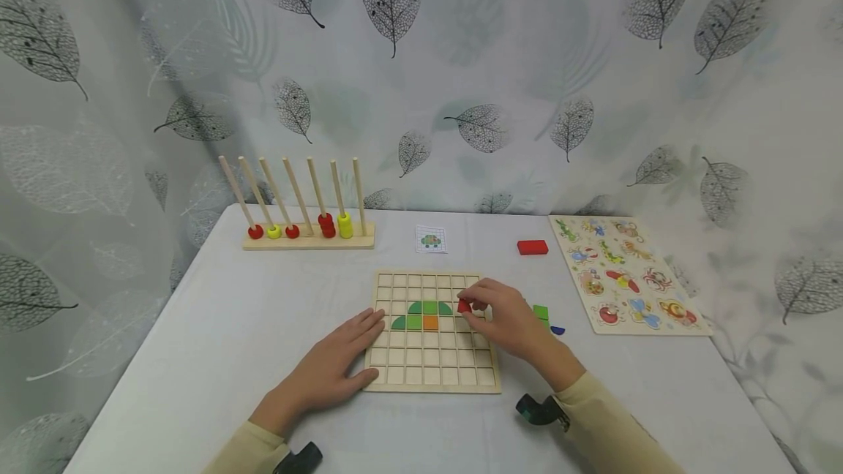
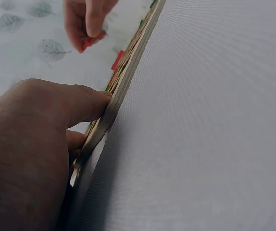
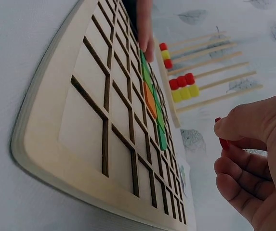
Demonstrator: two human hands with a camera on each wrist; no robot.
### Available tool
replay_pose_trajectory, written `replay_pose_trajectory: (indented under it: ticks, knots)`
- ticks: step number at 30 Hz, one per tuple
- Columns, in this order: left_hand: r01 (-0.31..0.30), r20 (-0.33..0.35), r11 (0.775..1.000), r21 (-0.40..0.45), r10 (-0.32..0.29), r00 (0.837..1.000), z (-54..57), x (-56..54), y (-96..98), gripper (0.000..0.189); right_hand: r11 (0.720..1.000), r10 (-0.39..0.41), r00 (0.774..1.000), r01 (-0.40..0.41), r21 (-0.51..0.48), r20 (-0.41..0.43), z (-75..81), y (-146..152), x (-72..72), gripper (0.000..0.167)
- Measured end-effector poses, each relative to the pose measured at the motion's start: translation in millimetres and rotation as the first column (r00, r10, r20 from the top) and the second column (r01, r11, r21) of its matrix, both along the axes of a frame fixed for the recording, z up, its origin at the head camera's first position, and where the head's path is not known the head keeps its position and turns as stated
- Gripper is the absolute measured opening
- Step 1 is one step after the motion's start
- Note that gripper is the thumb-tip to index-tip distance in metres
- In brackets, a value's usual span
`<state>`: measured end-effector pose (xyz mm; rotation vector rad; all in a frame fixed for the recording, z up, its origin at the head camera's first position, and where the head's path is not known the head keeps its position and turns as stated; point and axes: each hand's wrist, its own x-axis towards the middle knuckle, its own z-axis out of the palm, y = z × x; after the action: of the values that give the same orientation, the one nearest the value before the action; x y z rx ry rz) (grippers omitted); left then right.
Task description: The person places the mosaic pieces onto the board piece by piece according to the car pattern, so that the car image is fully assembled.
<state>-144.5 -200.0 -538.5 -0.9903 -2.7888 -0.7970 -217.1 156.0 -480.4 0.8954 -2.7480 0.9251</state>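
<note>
A wooden grid board lies flat on the table in the head view. Several green pieces and one orange square sit in its cells. Above the right part of the grid, my right hand pinches a small red piece between thumb and fingertips. The right wrist view shows this red piece raised off the board, partly hidden by the fingers. My left hand rests along the board's left edge, fingers extended; its thumb touches the rim in the left wrist view.
Behind the board lies a small picture card. A wooden peg stand with red and yellow beads is at the back left. To the right are a red block, green pieces, a blue piece and an animal puzzle board.
</note>
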Motion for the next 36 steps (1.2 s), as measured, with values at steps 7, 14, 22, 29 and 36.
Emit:
replay_pose_trajectory:
  ticks: [7, 14, 22, 29, 36]
  knots:
    - [0.0, -0.01, 1.0, -0.002, 0.0, 1.0, 0.1, 0.2, 0.2, 0.076, 1.0, 0.023, 1.0, -0.023, 0.004, 0.005, -4.1, -5, -0.4, 0.032]
    - [0.005, -0.016, 1.0, 0.002, -0.005, 1.0, -0.7, 0.2, -0.6, 0.076, 1.0, 0.027, 0.999, -0.027, 0.012, 0.031, -7.4, -10, 0.5, 0.031]
    - [-0.003, -0.005, 1.0, 0.0, 0.003, 1.0, -2.0, 0.5, -1.0, 0.076, 0.999, 0.046, 0.998, -0.047, 0.023, 0.038, -17.1, -16, -1.7, 0.026]
    - [-0.006, -0.007, 1.0, -0.001, 0.006, 1.0, -0.4, 0.9, -0.3, 0.076, 0.997, 0.049, 0.997, -0.052, 0.052, 0.064, -25.3, -19, -1.5, 0.029]
    - [-0.005, 0.001, 1.0, 0.001, 0.005, 1.0, 1.2, 1.3, 0.3, 0.076, 0.997, 0.021, 0.995, -0.029, 0.075, 0.1, -29.7, -22, 1.9, 0.022]
